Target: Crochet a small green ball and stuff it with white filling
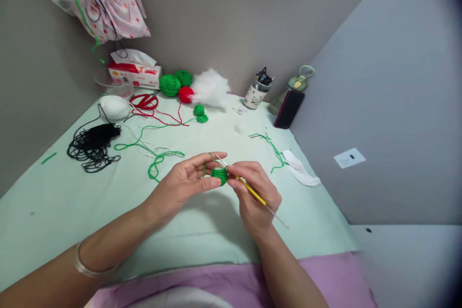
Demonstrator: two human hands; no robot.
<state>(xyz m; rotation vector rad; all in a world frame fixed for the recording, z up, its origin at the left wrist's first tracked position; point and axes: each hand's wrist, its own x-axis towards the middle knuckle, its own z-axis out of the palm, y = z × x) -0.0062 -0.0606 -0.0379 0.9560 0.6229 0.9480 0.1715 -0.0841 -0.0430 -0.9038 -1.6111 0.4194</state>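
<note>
Between thumb and fingers, my left hand pinches a small green crochet piece above the table. A strand of green yarn runs over its raised index finger and trails back across the cloth. My right hand grips a crochet hook by its yellow handle. The hook's metal tip meets the upper edge of the piece near my left index finger, and its other thin metal end points down to the right. Whether a loop sits on the tip is too small to tell.
Black yarn, a white yarn ball and red scissors lie left. Behind are a tissue box, green balls, a red ball and white stuffing. A phone leans against a bottle right of a jar.
</note>
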